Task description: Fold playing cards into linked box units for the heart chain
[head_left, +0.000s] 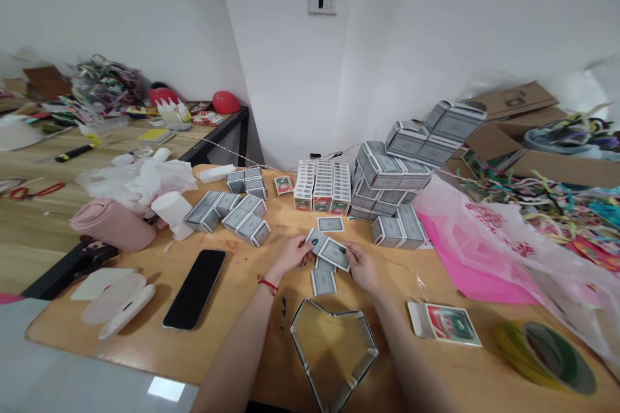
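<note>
Between my two hands, playing cards (334,253) with grey patterned backs are held just above the table. My left hand (294,254), with a red string bracelet at the wrist, pinches their left end. At their right end, the fingers of my right hand (360,264) close on the edge. Loose cards lie below and behind them, one card (323,282) nearest me and another card (330,224) farther back. Closer to me stands a heart-shaped frame (334,317) made from the same cards. An opened card box (445,322) lies to the right of my right forearm.
Card-built blocks (387,171) are stacked at the back right, beside rows of card boxes (322,184). Smaller card blocks (247,218) sit left of my hands. A phone (194,289), an open white case (126,311), a pink roll (113,224) and a tape roll (547,355) lie around.
</note>
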Demonstrator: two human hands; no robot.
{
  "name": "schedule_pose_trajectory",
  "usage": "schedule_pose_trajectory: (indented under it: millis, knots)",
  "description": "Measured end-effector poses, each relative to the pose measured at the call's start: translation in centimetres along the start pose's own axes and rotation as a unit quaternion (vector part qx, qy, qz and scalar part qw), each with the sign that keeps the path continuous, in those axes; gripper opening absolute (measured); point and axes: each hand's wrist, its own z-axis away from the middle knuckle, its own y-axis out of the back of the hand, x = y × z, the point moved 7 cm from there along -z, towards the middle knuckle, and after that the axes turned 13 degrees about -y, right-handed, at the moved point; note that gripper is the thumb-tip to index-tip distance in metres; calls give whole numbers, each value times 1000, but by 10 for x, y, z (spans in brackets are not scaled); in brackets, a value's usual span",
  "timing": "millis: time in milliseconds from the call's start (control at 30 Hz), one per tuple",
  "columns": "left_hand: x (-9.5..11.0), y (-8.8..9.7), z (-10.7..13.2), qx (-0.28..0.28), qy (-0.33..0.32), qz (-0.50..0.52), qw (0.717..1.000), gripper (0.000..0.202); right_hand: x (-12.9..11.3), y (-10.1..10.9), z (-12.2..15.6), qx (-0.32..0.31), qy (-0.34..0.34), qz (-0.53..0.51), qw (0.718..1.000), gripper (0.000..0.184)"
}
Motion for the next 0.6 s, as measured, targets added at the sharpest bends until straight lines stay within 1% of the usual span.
schedule_pose_trajectory:
  millis: [100,233,300,433,533,600]
  knots:
    - [1,0,-1,12,-24,-63,998,32,3,2,0,31,-32,-2,999,30]
    - [3,-2,-3,26,-36,-165,985,39,8,-5,-3,14,-92,-64,994,35]
    - [5,-3,-3,36,-35,-207,977,42,7,-6,-4,24,-94,-92,991,34]
    - [12,-2,-2,78,-42,-280,956,42,8,-3,-6,74,-94,-101,988,33]
    - [15,-5,-1,89,-49,-293,951,43,8,-2,-6,99,-91,-105,985,33]
    - [16,-6,0,92,-41,-294,951,42,8,-2,-7,108,-88,-106,985,33]
